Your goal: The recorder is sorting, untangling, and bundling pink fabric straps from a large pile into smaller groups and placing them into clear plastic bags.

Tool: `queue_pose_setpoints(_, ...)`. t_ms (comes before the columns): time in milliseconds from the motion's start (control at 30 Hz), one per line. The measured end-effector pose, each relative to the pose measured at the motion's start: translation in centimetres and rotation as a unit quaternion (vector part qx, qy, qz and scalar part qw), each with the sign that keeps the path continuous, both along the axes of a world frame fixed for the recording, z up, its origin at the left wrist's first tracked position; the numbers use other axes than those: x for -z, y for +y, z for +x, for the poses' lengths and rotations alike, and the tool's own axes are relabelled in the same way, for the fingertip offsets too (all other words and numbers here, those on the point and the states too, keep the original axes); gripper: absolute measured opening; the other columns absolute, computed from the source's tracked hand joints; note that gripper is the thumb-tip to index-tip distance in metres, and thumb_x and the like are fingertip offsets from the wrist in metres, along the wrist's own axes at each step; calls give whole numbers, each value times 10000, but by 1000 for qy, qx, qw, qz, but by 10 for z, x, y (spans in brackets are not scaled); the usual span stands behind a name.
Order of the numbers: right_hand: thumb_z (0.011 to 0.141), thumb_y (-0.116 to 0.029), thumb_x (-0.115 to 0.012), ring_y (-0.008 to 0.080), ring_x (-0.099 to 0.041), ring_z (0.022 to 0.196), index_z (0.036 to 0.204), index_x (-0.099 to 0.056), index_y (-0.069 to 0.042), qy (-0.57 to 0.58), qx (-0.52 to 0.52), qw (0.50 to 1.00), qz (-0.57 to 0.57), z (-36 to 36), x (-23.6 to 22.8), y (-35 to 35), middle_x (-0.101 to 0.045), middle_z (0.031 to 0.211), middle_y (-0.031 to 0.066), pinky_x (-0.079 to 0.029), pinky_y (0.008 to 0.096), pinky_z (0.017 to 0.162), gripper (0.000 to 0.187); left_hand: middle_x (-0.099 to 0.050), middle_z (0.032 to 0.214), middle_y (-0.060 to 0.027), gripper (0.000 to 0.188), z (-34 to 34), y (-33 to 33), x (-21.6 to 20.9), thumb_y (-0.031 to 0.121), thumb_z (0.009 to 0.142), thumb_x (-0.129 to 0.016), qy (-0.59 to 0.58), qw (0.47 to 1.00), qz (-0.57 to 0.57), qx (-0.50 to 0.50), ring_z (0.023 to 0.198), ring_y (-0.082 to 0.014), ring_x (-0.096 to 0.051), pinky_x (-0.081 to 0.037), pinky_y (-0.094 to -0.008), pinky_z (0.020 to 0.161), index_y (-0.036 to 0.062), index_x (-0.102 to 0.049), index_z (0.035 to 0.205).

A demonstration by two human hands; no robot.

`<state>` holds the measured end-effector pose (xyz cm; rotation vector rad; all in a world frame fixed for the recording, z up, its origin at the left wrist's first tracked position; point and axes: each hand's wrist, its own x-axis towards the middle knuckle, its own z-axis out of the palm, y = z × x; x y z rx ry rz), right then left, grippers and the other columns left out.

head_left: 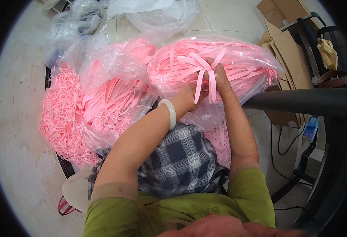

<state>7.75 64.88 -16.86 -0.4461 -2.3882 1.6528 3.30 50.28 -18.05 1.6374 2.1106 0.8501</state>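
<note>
Several flat pink strips (212, 85) with rounded ends fan out from my right hand (221, 77), whose thumb and fingers are closed on them. Two of their ends hang down toward me. My left hand (187, 96), below a pale bangle (169, 112), is curled closed right beside the hanging ends; its fingertips are partly hidden, and I cannot make out what they grip. Under and behind both hands lies a large clear plastic bag (256, 63) packed with long pink strips of the same kind.
To the left, a bundle of wider strips (110, 104) and a heap of thin pink offcuts (63, 114) spill from plastic. Crumpled clear bags (76, 23) lie at the far left. At right stand cardboard boxes (286, 55), a thick dark bar (296, 98) and black cables (274, 154).
</note>
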Motion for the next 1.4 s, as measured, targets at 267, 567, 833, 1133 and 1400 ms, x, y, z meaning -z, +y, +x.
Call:
queue_pose_setpoints(267,657,-136,-677,111,-518,686,844,-613,-9,-40,-31,994,-100,1,-11,-7,-576,743,19,-436,262,614,236,-603,940,-203,213,-11,-4,9,161,780,-527,85,995,-55,9,838,-356,-600,-485,-436,703,36,-596,938)
queue_pose_setpoints(567,706,-134,-661,136,-577,685,902,-612,-33,109,107,908,-391,25,16,17,-612,804,41,-471,232,593,226,-597,839,-136,109,-19,-20,-65,77,706,-521,93,982,-166,6,756,-348,-598,-479,-425,617,52,-585,791)
queue_pose_setpoints(833,706,19,-617,216,-617,783,892,-509,-17,223,115,814,-524,29,28,12,-617,801,111,-487,306,767,218,-548,769,-72,84,-51,-62,-100,37,703,-561,115,993,33,6,708,-271,-579,-464,-376,580,93,-542,762)
queue_pose_setpoints(1133,705,-65,-655,228,-617,735,850,-570,-34,168,82,980,67,8,149,47,-622,842,96,-499,330,696,170,-516,717,-69,131,-75,-75,-155,-81,706,-565,27,964,236,-118,636,-176,-536,-430,-265,573,24,-567,784)
queue_pose_setpoints(1400,743,-173,-605,281,-632,771,912,-605,-62,24,-38,943,330,-56,80,-42,-645,878,125,-494,382,649,202,-521,742,-42,121,-75,-92,-173,-101,729,-579,3,954,275,-122,639,-98,-521,-431,-193,591,-2,-567,798)
